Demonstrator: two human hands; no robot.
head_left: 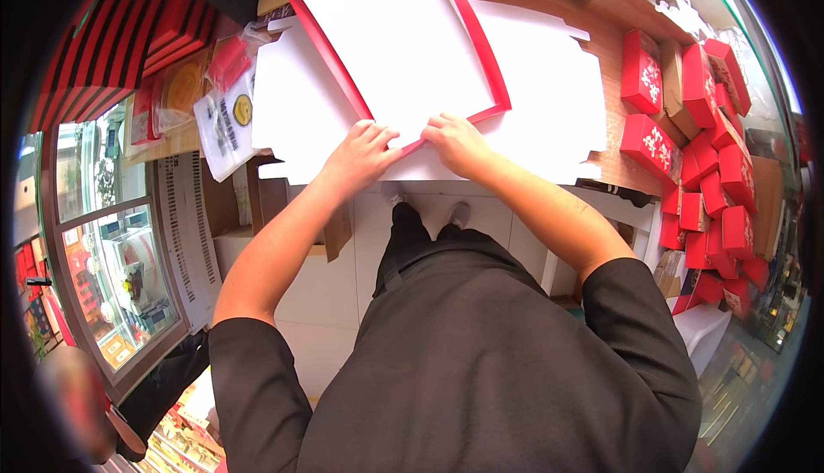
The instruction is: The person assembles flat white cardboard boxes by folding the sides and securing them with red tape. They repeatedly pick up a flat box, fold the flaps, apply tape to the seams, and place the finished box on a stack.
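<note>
Your dark top and trousers fill the lower middle of the view, with both forearms reaching up from them to the table edge. Your left hand [360,154] lies palm down on the near corner of a big flat white card sheet with a red border [403,44], fingers spread and pressing it rather than gripping. Your right hand [455,142] sits just beside it on the same corner, fingers curled over the red edge, pinching it. That sheet lies tilted on more white sheets [541,104] covering the wooden table [614,151]. Its far end is cut off by the top of the picture. Small red boxes [704,155] are heaped at your right. Your fingertips are hard to make out against the white card.
</note>
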